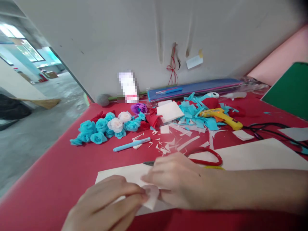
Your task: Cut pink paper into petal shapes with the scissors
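Observation:
Between my two hands is a small piece of white paper (152, 199), its near edge curled. My left hand (108, 202) pinches it from the left with thumb and fingers. My right hand (175, 179) holds its other side, fingers bent and partly hidden. Under both hands lies a larger white sheet (115, 171). Scissors with red and yellow handles (218, 158) lie just beyond my right hand, which covers part of them. A light blue pen (132, 144) rests farther off among white paper scraps (166, 147).
Blue and white paper roses (98, 128) stand on the red table (60, 166) at the left. Behind are a white paper stack (169, 111), blue scraps (192, 109) and a yellow glue gun (222, 117) with a black cord. A phone (128, 86) leans on the wall.

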Demonstrator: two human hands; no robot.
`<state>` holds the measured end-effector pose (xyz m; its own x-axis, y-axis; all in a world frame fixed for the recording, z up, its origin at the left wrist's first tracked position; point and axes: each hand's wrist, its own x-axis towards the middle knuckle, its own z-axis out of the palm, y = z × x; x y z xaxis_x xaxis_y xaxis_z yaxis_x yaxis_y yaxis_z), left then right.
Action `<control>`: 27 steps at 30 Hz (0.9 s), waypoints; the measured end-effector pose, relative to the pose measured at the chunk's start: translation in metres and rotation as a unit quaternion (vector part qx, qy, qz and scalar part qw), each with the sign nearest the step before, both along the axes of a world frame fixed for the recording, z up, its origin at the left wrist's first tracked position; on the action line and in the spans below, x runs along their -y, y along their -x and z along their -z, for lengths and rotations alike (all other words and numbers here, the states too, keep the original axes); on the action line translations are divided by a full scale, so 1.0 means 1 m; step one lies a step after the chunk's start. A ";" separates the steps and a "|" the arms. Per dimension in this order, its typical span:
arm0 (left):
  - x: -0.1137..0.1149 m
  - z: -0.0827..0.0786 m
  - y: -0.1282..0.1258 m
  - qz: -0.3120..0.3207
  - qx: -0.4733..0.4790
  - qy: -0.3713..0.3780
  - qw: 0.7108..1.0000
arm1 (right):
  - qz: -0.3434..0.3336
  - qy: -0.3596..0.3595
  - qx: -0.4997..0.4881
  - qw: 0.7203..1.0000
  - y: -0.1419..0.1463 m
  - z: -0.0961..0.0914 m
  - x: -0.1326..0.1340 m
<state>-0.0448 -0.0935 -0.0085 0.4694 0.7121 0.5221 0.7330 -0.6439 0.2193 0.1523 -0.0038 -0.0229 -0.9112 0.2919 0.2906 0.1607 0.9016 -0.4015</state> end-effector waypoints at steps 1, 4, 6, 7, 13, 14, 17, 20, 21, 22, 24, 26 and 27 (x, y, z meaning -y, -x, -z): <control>0.000 0.001 0.009 -0.038 -0.005 0.005 0.999 | 0.018 -0.013 0.011 1.000 0.006 -0.002 -0.009; -0.006 -0.003 0.034 -0.118 0.019 -0.008 0.993 | 0.075 -0.025 0.017 0.997 0.024 -0.006 -0.040; -0.012 -0.007 0.045 -0.156 0.014 -0.048 0.987 | 0.116 -0.036 0.029 0.992 0.035 -0.006 -0.058; -0.015 -0.008 0.048 -0.171 0.020 -0.061 0.983 | 0.125 -0.040 0.041 0.991 0.040 -0.005 -0.064; -0.020 0.006 0.062 -0.179 0.004 -0.045 0.983 | 0.137 -0.045 0.115 0.983 0.055 0.006 -0.076; -0.019 0.010 0.063 -0.164 -0.003 -0.046 0.985 | 0.142 -0.041 0.124 0.981 0.056 0.007 -0.076; -0.018 0.019 0.064 -0.095 -0.020 -0.054 0.994 | 0.150 -0.022 0.139 0.979 0.058 0.008 -0.077; -0.024 0.024 0.064 -0.052 -0.062 -0.088 0.993 | 0.158 0.006 0.141 0.977 0.057 0.007 -0.078; -0.027 0.025 0.065 -0.053 -0.077 -0.102 0.990 | 0.163 0.018 0.141 0.976 0.057 0.007 -0.078; -0.032 0.027 0.066 -0.058 -0.091 -0.113 0.988 | 0.167 0.030 0.142 0.975 0.056 0.006 -0.078; -0.044 0.030 0.069 -0.066 -0.106 -0.123 0.985 | 0.175 0.051 0.141 0.973 0.055 0.005 -0.078; -0.055 0.034 0.072 -0.067 -0.112 -0.123 0.984 | 0.180 0.064 0.138 0.972 0.054 0.006 -0.078; -0.061 0.036 0.073 -0.067 -0.115 -0.122 0.984 | 0.181 0.067 0.136 0.972 0.054 0.006 -0.078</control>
